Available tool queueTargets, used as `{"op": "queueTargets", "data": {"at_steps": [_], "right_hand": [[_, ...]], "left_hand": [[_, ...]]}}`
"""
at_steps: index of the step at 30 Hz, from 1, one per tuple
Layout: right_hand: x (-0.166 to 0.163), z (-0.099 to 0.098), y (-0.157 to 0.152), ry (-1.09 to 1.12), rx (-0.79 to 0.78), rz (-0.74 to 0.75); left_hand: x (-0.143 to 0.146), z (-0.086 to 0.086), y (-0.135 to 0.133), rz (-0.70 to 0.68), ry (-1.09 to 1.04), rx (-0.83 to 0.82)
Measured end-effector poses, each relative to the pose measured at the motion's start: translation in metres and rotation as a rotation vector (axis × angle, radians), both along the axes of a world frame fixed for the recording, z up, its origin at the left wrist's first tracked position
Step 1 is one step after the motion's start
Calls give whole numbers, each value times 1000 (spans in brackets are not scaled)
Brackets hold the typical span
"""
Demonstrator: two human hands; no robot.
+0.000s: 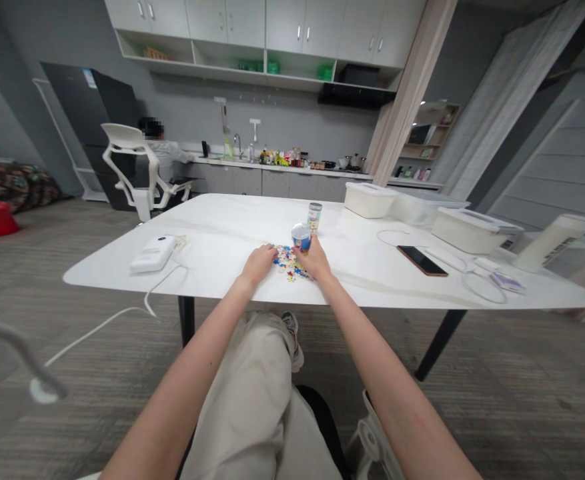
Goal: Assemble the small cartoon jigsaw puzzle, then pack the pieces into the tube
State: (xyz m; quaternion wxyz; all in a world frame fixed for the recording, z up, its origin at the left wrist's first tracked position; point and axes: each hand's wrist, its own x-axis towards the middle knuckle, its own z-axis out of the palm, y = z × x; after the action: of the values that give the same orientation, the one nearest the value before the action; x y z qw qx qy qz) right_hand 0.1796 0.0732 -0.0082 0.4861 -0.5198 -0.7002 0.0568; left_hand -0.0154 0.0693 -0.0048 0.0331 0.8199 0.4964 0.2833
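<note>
A spread of small colourful jigsaw puzzle pieces (287,255) lies on the white table (232,220) in front of me. My left hand (259,262) rests at the left edge of the pieces, its fingers lying loosely on the table and touching the pile. On the other side, my right hand (317,260) grips a blue round can (301,235), thumb in front and fingers at its right side. The can is tilted, with its pale round end facing me, low over the pieces. Just behind it stands a taller printed can (315,217), upright.
A white power bank (153,255) with a cable lies to the left. On the right are a phone (421,260), cables, lidded white boxes (369,199) and a leaning pale cylinder (552,243). A person (165,157) sits by the far counter.
</note>
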Motion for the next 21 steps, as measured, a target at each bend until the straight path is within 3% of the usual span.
{"op": "queueTargets", "data": {"at_steps": [7, 15, 21], "right_hand": [[0, 1, -3, -13, 2, -38], [-1, 2, -4, -4, 2, -61], [0, 2, -2, 39, 1, -53]], "left_hand": [[2, 1, 3, -113, 30, -77], [1, 2, -1, -12, 91, 12], [-1, 2, -2, 41, 128, -28]]}}
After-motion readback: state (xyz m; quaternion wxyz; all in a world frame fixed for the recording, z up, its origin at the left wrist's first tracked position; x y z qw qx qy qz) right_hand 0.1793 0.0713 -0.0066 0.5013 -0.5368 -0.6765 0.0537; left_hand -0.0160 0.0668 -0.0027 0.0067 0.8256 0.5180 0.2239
